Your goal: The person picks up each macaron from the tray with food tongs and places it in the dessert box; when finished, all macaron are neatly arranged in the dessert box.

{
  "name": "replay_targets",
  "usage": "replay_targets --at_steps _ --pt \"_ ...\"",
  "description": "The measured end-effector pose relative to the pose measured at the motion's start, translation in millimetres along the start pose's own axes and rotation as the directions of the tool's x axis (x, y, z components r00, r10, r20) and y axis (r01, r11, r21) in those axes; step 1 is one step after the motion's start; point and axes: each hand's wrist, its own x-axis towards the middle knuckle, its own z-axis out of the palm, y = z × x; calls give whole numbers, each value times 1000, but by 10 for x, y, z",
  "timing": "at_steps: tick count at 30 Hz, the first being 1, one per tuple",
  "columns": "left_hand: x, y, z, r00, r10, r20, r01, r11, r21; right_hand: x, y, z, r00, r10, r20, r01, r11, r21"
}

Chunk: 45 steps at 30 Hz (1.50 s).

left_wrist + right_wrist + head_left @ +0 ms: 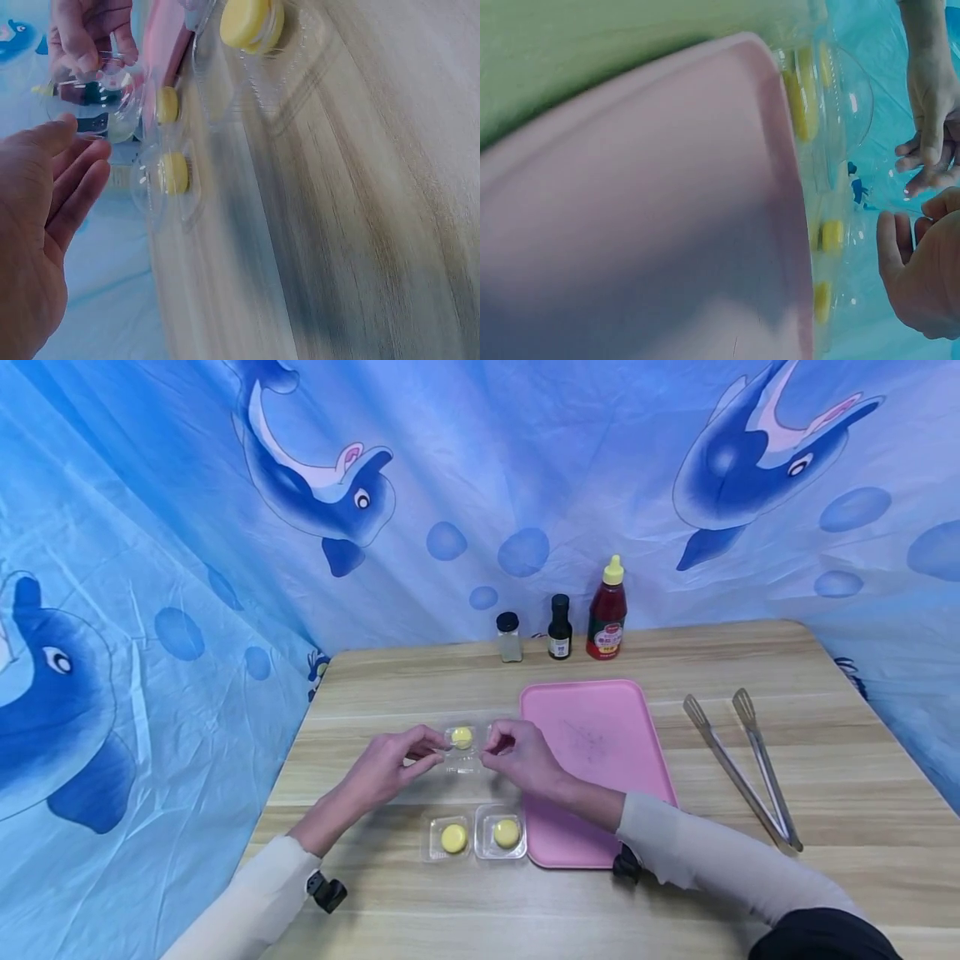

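Note:
Over the table, my left hand (393, 766) and my right hand (522, 754) face each other and pinch a clear domed plastic lid (94, 101) by opposite edges. It lies raised between them. Below and behind it, a yellow macaron (461, 737) is in a clear plastic box. Nearer to me, two more clear boxes stand side by side, with a yellow macaron (453, 838) in the left one and another macaron (506, 833) in the right one. In the right wrist view the lid is barely visible between the hands.
A pink tray (592, 727) lies right of the boxes, under my right forearm. Metal tongs (738, 768) lie farther right. Along the back edge stand a black-capped shaker (509, 639), a dark bottle (559, 631) and a red sauce bottle (607, 614), before a blue dolphin curtain (450, 460).

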Motion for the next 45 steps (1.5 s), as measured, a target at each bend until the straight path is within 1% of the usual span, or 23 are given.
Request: replay_targets --at_steps 3,6,10,12,14,17,19,21,23,26,29,31,35,38,41,43,45 --pt "-8 6 -3 998 -59 14 60 996 -65 -11 5 4 996 -84 -15 83 996 -22" --pt "-25 4 -14 992 -112 66 119 986 -120 -29 4 7 983 -185 -22 184 982 -48" --pt "-37 -5 -27 978 -152 142 176 969 -175 -50 13 14 950 -310 -14 306 944 -125" --pt "-37 -10 -34 972 -162 171 195 960 -202 -58 17 19 936 -352 -10 345 922 -176" --pt "-39 -21 -38 965 -170 201 217 946 -242 -63 26 26 922 -386 -5 375 900 -223" --pt "-43 -33 -50 951 -194 240 264 915 -305 -76 25 36 911 -413 5 400 880 -257" --pt "-47 -49 -55 942 -212 260 295 893 -340 -84 27 44 907 -421 14 409 874 -261" --pt "-53 -56 -63 936 -222 275 315 875 -367 -95 25 51 908 -419 25 411 876 -254" --pt "-60 -67 -66 932 -222 287 324 863 -388 -104 24 56 908 -417 37 413 877 -245" --pt "-68 -78 -68 929 -213 303 327 856 -401 -112 21 55 908 -413 71 418 881 -220" --pt "-83 -80 -70 929 -215 301 323 867 -378 -109 17 42 913 -389 124 406 893 -192" --pt "-103 -77 -71 933 -218 287 312 886 -342 -103 12 28 920 -352 174 382 905 -189" --pt "-160 -60 -63 950 -203 239 265 928 -264 -106 -2 -1 931 -239 275 306 923 -234" --pt "-189 -48 -38 969 -151 196 195 954 -226 -120 -5 -15 934 -148 325 238 937 -257" --pt "-207 -44 -4 984 -76 164 107 976 -192 -134 15 -10 932 -99 348 203 940 -275" --pt "-230 -39 16 987 -33 155 57 986 -157 -150 21 2 931 -83 357 198 934 -299" --pt "-265 -33 32 989 0 148 15 994 -104 -172 15 21 929 -75 361 204 920 -334"
